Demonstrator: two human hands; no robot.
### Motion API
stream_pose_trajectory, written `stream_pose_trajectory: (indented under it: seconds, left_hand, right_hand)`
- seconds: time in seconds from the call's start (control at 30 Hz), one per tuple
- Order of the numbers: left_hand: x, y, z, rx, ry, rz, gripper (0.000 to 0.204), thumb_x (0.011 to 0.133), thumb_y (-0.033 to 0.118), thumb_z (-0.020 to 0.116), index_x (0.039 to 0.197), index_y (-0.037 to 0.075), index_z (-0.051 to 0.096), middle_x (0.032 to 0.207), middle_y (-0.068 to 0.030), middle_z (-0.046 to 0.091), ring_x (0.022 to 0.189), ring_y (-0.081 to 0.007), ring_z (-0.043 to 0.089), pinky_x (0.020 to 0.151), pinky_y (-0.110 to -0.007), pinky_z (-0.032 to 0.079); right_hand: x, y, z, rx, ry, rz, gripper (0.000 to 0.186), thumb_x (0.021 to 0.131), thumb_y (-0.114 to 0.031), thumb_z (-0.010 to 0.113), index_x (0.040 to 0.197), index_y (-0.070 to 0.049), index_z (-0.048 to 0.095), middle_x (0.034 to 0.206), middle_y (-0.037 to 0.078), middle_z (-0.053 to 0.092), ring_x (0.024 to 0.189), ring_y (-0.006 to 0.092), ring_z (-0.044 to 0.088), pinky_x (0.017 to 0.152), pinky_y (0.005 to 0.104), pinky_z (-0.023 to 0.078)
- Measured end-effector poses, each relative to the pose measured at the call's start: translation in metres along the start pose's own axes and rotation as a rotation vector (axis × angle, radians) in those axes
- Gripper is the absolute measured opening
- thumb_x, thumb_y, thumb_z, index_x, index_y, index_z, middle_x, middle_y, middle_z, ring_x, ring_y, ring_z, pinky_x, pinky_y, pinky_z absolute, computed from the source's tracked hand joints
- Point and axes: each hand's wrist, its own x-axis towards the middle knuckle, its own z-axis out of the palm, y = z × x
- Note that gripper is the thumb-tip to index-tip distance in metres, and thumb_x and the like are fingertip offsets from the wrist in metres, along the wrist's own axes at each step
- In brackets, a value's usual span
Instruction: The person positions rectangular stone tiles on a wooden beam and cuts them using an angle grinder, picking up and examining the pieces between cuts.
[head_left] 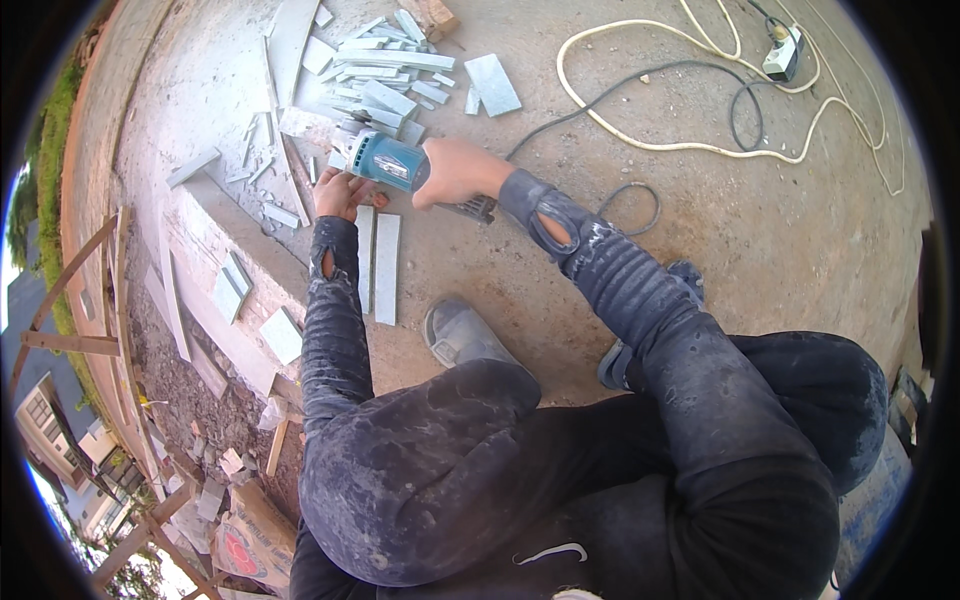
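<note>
A teal angle grinder (392, 162) is in my right hand (462, 172), whose fingers wrap round its body; its head points left, over the cut pieces. My left hand (340, 192) is just below the grinder's head, its fingers bent together. Whatever they pinch is mostly hidden by the grinder and the fingers. Two long pale grey-green tile strips (386, 268) lie side by side just below the left hand. Beyond the grinder spreads a heap of narrow cut tile strips (385, 72). Wider tile pieces (492, 84) lie right of the heap.
A cream extension cable (640, 146) loops across the concrete to a socket block (783, 55), and a dark cord (655, 72) runs towards the grinder. Loose tiles (282, 335) and planks (175, 290) lie left, by rubble and a paper sack (255, 540). My sandalled foot (465, 335) is close by.
</note>
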Motion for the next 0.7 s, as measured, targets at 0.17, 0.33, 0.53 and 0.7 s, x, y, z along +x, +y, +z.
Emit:
stream_pose_trajectory:
  seconds: [0.17, 0.33, 0.53, 0.7]
  left_hand:
    - [0.003, -0.001, -0.004, -0.001, 0.001, -0.021, 0.007, 0.093, -0.004, 0.046, 0.098, -0.001, 0.050, 0.097, -0.0145, 0.060, 0.083, -0.0281, 0.068, 0.071, -0.037, 0.063]
    - [-0.005, 0.005, 0.005, 0.022, 0.008, -0.040, 0.007, 0.094, 0.005, 0.057, 0.096, 0.001, 0.051, 0.097, -0.0121, 0.061, 0.082, -0.0248, 0.067, 0.070, -0.036, 0.062]
    - [0.000, 0.002, -0.002, 0.022, -0.016, -0.024, 0.011, 0.094, 0.009, 0.061, 0.094, 0.003, 0.052, 0.093, -0.0094, 0.062, 0.079, -0.0215, 0.067, 0.067, -0.033, 0.061]
    - [-0.002, 0.004, 0.003, 0.064, -0.025, -0.038, 0.012, 0.095, 0.009, 0.058, 0.088, 0.006, 0.049, 0.096, -0.0088, 0.060, 0.084, -0.0234, 0.064, 0.073, -0.036, 0.059]
  right_hand:
    - [-0.009, 0.003, -0.001, -0.004, 0.020, -0.017, 0.065, 0.057, -0.034, 0.075, 0.101, 0.010, 0.059, 0.094, 0.028, 0.065, 0.086, 0.0372, 0.066, 0.075, 0.0386, 0.052]
    - [-0.018, 0.006, -0.005, -0.009, 0.006, 0.008, 0.065, 0.058, -0.034, 0.074, 0.103, 0.010, 0.058, 0.095, 0.028, 0.065, 0.087, 0.0377, 0.065, 0.076, 0.0393, 0.052]
    - [-0.022, 0.011, -0.002, -0.011, 0.023, -0.016, 0.065, 0.058, -0.034, 0.074, 0.104, 0.010, 0.058, 0.096, 0.028, 0.065, 0.089, 0.0386, 0.064, 0.078, 0.0398, 0.051]
    - [-0.028, 0.017, -0.003, 0.006, 0.025, -0.004, 0.064, 0.059, -0.034, 0.073, 0.103, 0.009, 0.057, 0.095, 0.028, 0.064, 0.089, 0.0392, 0.064, 0.078, 0.0405, 0.051]
